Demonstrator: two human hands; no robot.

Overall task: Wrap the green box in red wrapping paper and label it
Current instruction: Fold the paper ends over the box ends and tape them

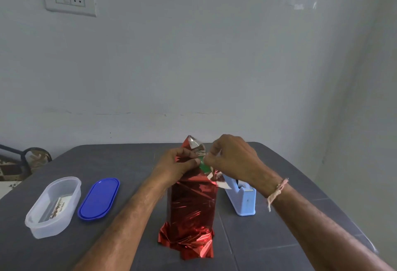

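Green box [203, 166]: laid lengthwise on the grey table [107, 159] and sheathed in red foil paper [191, 204]; only a green patch is seen at the far end, between the hands.
Left hand [177, 164]: the fingers are curled, and the far-end foil is pinched between thumb and fingertips.
Right hand [233, 159]: the fingers are bunched in a pinch on a foil flap; whether tape is also held cannot be told.
Step in hand: the far-end flaps are judged to be under folding.
Done well: the flaps should be creased flat against the box end, the foil drawn taut until no green is shown, and the fold pressed down while tape is taken from the blue tape dispenser [242, 200], just beside the box.
Near end: crumpled foil, not yet folded.
Label: a card is seen in the clear tub [36, 225], beside its blue lid [98, 198].
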